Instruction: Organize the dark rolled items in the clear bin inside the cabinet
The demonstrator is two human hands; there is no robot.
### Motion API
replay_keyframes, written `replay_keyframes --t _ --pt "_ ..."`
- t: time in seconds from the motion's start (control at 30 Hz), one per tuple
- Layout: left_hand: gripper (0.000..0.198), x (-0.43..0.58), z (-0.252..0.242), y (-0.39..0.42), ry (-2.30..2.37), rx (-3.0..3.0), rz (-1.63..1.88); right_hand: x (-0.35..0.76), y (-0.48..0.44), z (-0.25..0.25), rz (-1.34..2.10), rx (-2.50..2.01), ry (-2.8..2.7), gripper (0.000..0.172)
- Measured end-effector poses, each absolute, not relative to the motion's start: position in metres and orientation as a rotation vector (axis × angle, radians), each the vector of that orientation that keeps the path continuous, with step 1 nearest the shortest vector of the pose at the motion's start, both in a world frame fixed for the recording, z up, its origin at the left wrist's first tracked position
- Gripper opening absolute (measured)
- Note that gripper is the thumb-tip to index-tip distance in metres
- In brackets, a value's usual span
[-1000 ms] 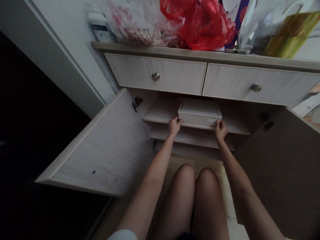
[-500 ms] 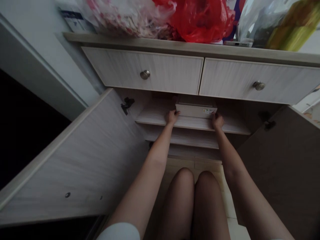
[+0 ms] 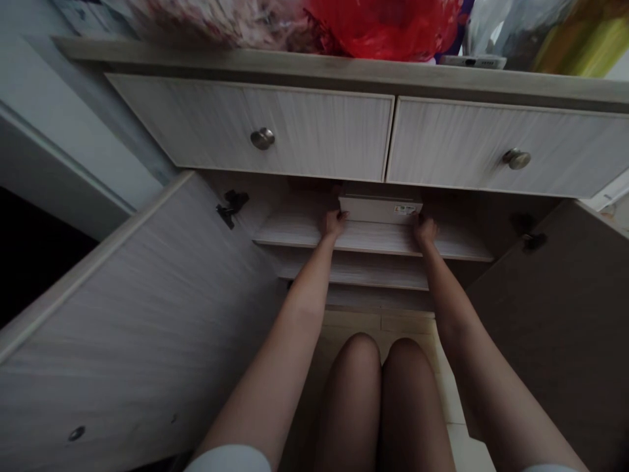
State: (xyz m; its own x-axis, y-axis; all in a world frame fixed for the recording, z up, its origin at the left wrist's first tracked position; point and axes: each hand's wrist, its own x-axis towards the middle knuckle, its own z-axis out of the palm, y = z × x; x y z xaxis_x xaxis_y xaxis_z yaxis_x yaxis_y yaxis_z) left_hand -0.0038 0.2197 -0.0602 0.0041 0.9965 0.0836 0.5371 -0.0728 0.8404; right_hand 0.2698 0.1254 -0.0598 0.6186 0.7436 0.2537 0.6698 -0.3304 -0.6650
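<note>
A flat white box (image 3: pixel 378 209) with a small coloured label lies on the top shelf (image 3: pixel 363 239) inside an open pale wooden cabinet, mostly tucked under the drawers. My left hand (image 3: pixel 333 223) is closed on the box's left end. At the box's right end my right hand (image 3: pixel 425 230) grips the corner below the label. Both arms reach forward over my bent knees.
Two cabinet doors stand open, the left door (image 3: pixel 122 308) and the right door (image 3: pixel 555 314). Above are two shut drawers with round metal knobs (image 3: pixel 262 138) (image 3: pixel 515 158). A red plastic bag (image 3: pixel 388 26) and other bags sit on the cabinet top. Lower shelves (image 3: pixel 358 270) lie beneath.
The box has slid from overhanging the shelf's front edge back deep into the cabinet, both hands moving in with it. The view has come closer to the cabinet.
</note>
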Motion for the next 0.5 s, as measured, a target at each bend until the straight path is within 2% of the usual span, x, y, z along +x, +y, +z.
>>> replay_keyframes --t 0.27,0.5 --pt "0.03 -0.002 -0.059 0.224 1.787 1.917 0.879 0.269 0.125 -0.059 0.076 -2.135 -1.135 0.048" --pt "0.025 0.006 -0.042 0.217 1.868 1.76 0.783 0.269 0.126 -0.05 0.226 -2.113 -1.082 0.043"
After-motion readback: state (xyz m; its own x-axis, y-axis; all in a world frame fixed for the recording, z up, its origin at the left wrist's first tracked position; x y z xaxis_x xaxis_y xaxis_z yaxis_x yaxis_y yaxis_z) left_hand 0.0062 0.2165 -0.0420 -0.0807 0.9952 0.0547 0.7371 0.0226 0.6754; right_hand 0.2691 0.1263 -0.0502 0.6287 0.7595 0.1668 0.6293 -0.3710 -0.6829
